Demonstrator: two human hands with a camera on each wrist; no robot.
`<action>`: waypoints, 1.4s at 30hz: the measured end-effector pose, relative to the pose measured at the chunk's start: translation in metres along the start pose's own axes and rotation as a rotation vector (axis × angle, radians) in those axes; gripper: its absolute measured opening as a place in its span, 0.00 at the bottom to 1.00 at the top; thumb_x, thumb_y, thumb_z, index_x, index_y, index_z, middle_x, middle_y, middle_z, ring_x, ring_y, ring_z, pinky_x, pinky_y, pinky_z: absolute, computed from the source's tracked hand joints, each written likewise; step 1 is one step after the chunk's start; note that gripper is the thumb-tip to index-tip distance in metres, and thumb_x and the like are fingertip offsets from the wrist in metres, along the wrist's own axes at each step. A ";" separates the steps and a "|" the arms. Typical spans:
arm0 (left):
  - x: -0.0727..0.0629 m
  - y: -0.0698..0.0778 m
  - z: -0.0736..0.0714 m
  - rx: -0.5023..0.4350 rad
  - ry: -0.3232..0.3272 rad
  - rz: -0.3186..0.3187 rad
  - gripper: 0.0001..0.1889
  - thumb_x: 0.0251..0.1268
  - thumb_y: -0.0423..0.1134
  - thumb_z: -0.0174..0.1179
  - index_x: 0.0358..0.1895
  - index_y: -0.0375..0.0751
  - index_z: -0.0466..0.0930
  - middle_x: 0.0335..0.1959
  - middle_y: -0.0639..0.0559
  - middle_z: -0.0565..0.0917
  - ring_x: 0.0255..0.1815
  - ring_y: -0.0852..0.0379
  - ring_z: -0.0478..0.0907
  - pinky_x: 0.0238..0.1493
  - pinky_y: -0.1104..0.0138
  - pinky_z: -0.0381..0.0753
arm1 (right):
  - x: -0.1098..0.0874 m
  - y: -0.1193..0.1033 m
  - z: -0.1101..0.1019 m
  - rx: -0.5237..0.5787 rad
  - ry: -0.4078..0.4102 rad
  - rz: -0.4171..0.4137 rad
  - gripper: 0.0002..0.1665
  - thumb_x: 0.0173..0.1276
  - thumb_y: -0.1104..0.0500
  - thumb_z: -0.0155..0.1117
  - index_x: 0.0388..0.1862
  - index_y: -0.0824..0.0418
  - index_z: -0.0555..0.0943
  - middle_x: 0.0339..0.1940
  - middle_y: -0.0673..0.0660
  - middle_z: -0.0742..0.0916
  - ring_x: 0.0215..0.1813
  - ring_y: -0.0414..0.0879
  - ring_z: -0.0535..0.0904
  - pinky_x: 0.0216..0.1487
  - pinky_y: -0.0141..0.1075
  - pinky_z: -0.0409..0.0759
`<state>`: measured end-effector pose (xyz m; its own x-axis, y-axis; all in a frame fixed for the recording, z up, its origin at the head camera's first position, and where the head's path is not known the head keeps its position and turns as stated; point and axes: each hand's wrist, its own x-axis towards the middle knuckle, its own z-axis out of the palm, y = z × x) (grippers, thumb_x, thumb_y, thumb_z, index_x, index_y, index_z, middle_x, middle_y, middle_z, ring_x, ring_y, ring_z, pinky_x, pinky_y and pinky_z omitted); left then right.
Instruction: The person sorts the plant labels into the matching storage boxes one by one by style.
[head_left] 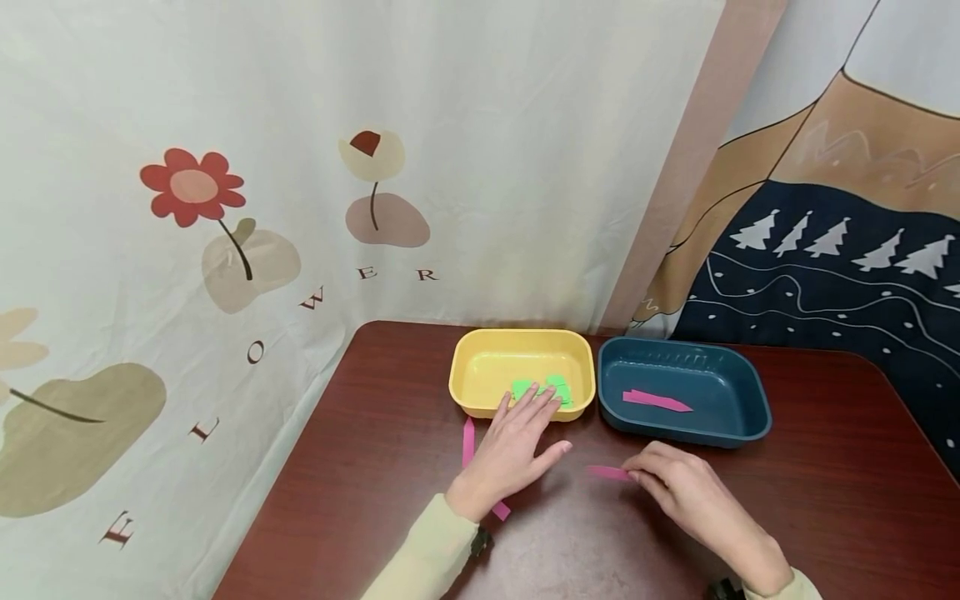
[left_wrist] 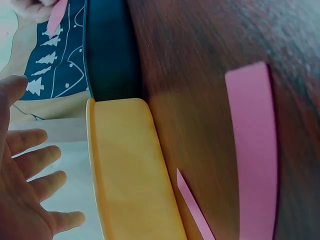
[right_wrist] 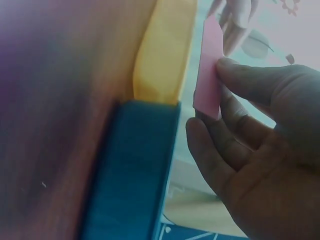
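My right hand (head_left: 686, 487) pinches a pink paper strip (head_left: 607, 472) between thumb and fingers, in front of the blue tray; the right wrist view shows the thumb (right_wrist: 245, 80) flat against the strip. My left hand (head_left: 508, 454) reaches over the front rim of the yellow tray (head_left: 487, 367), fingers spread and relaxed, holding nothing in the left wrist view. Beneath its fingertips, green paper pieces (head_left: 558, 385) lie in that tray. More pink strips (head_left: 656, 401) lie in the blue tray (head_left: 723, 379).
On the brown table (head_left: 360, 467), a pink strip (head_left: 468, 442) lies in front of the yellow tray, and another pink piece (head_left: 501, 510) shows beside the left wrist, partly hidden. Both trays stand side by side near the back edge, with a printed curtain (head_left: 510, 150) behind them.
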<state>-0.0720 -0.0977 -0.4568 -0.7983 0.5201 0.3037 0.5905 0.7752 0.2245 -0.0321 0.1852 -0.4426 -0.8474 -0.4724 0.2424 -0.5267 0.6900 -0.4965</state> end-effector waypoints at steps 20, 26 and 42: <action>0.013 0.028 0.016 0.103 -0.125 0.099 0.36 0.78 0.66 0.49 0.78 0.47 0.69 0.81 0.55 0.63 0.83 0.51 0.56 0.76 0.37 0.57 | 0.023 0.039 -0.029 -0.097 0.325 0.108 0.08 0.66 0.67 0.73 0.43 0.59 0.87 0.40 0.52 0.85 0.43 0.48 0.76 0.43 0.41 0.74; 0.019 0.035 0.019 0.131 -0.188 0.096 0.39 0.77 0.68 0.46 0.81 0.48 0.63 0.83 0.55 0.60 0.84 0.52 0.52 0.76 0.37 0.55 | 0.030 0.050 -0.027 -0.079 0.300 0.141 0.07 0.69 0.67 0.71 0.44 0.61 0.87 0.40 0.55 0.85 0.43 0.49 0.75 0.42 0.45 0.76; 0.029 0.040 0.032 0.205 -0.234 0.100 0.40 0.76 0.68 0.48 0.82 0.51 0.61 0.84 0.56 0.56 0.84 0.52 0.51 0.75 0.34 0.53 | 0.065 0.082 -0.025 -0.114 0.025 0.282 0.09 0.75 0.66 0.63 0.48 0.69 0.86 0.47 0.69 0.86 0.50 0.65 0.79 0.60 0.67 0.73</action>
<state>-0.0756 -0.0405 -0.4683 -0.7571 0.6472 0.0883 0.6501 0.7598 0.0054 -0.1318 0.2251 -0.4464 -0.9618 -0.2407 0.1301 -0.2736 0.8498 -0.4505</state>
